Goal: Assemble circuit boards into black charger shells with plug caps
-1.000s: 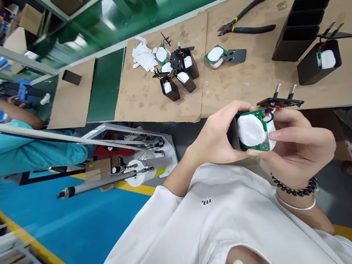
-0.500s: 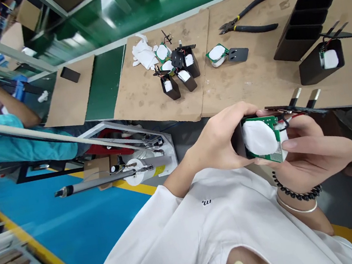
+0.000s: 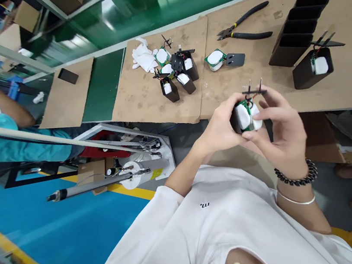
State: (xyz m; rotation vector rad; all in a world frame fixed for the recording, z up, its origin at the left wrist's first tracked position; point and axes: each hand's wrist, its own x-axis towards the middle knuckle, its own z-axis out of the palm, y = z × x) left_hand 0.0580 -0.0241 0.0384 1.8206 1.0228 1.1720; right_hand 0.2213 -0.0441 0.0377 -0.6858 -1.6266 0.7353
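Note:
My left hand [image 3: 219, 126] is wrapped round a dark plastic case [image 3: 235, 122], held just off the table's near edge. A green circuit board with white padding [image 3: 244, 115] sits part-way in the case's open mouth. My right hand [image 3: 283, 134], with a beaded bracelet, has its thumb and fingers on the board's white padding at the outer end. Thin wires run from the board to a black plug plate [image 3: 254, 92] with two metal prongs. How deep the board sits is hidden by my fingers.
Side cutters [image 3: 242, 24] lie on the cardboard [image 3: 207, 97]. Dark cases [image 3: 295, 30] stand in a row at right, near a filled case [image 3: 311, 70]. Another board [image 3: 215, 58], several part-filled cases [image 3: 185, 80] and white gloves [image 3: 143, 55] lie leftward. A co-worker's arm [image 3: 7, 94] is at far left.
Both hands have moved up and slightly left, carrying the case and board toward the table. The board now sits deeper in the case, and the plug plate has moved left with it.

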